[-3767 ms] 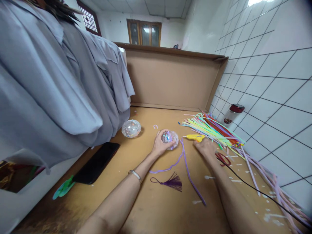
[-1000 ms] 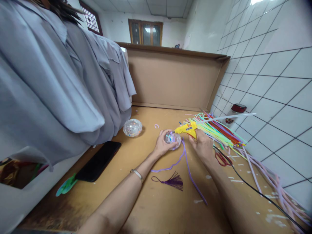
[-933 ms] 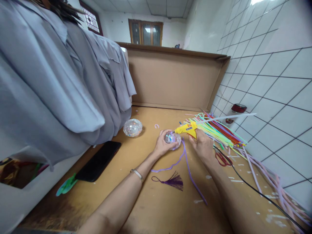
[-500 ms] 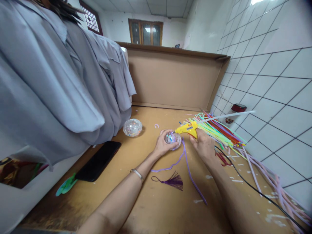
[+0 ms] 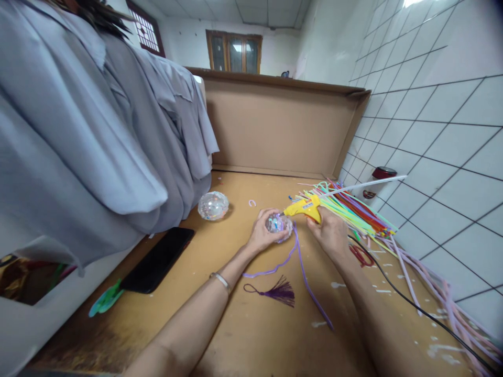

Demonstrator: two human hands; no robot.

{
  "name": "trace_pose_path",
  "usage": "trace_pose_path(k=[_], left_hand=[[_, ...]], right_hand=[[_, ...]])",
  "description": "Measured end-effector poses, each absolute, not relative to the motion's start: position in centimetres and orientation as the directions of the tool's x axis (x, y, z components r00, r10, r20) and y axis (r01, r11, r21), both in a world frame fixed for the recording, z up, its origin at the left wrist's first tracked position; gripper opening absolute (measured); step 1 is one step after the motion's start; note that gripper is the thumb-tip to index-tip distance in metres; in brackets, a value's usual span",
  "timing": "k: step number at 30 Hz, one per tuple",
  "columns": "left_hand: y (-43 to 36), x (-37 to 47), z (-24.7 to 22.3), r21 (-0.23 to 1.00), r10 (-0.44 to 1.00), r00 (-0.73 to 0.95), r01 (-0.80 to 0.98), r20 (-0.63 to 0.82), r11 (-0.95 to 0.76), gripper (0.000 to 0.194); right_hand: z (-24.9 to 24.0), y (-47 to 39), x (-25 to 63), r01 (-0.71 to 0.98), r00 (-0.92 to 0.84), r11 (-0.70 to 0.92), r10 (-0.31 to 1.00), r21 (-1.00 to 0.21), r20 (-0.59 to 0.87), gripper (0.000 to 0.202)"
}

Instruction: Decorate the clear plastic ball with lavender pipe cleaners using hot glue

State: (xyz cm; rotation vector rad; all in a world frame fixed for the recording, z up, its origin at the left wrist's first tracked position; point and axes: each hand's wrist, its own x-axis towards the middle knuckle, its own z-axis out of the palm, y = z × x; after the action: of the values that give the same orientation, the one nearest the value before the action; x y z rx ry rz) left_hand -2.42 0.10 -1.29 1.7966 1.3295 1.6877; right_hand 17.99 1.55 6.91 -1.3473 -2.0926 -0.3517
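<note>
Clear faceted ball: a second ball [image 5: 213, 206] sits on the tabletop, well apart from both hands.
Left hand: fingers and thumb clamped round the held ball [image 5: 284, 234], near the middle of the table.
Held ball: purple and blue bits show at it; how firmly they are fixed, I cannot tell.
Tassel: the purple tassel [image 5: 281, 293] lies loose, unattached to either ball.
Purple strips: two lengths [image 5: 308, 285] lie near the held ball; whether their upper ends touch it is unclear.
Glue gun: the yellow gun [image 5: 304, 208] has its nozzle at the held ball's upper edge; fresh glue is too small to see.
Right hand: closed round the gun's handle [image 5: 330, 230].
Surface: brown tabletop [image 5: 231, 340] with a green object [image 5: 105, 299], black phone [image 5: 158, 260], pink curl [image 5: 252, 202], coloured stems [image 5: 346, 209], red-handled scissors [image 5: 361, 255], black cord [image 5: 396, 294] and whitish spots.
Room: grey garments [image 5: 86, 125], wooden-framed window [image 5: 234, 51], upright cardboard [image 5: 275, 123], red-lidded jar [image 5: 383, 173], white tiled wall [image 5: 451, 120].
</note>
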Motion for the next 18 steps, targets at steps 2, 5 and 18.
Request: trace_pose_path(k=[2, 5, 18], left_hand=[[0.08, -2.40, -1.29, 0.769, 0.792, -0.142, 0.389, 0.594, -0.507, 0.059], [0.08, -2.39, -1.30, 0.766, 0.788, -0.137, 0.383, 0.600, -0.516, 0.058], [0.05, -2.44, -1.22, 0.784, 0.799, -0.155, 0.371, 0.581, -0.498, 0.060]], right_hand=[[6.96, 1.52, 17.96, 0.898, -0.271, 0.427, 0.733, -0.111, 0.624, 0.022], [6.97, 1.58, 17.98, 0.904, -0.247, 0.408, 0.744, -0.129, 0.621, 0.022], [6.92, 1.60, 17.94, 0.909, -0.205, 0.382, 0.761, -0.169, 0.615, 0.027]])
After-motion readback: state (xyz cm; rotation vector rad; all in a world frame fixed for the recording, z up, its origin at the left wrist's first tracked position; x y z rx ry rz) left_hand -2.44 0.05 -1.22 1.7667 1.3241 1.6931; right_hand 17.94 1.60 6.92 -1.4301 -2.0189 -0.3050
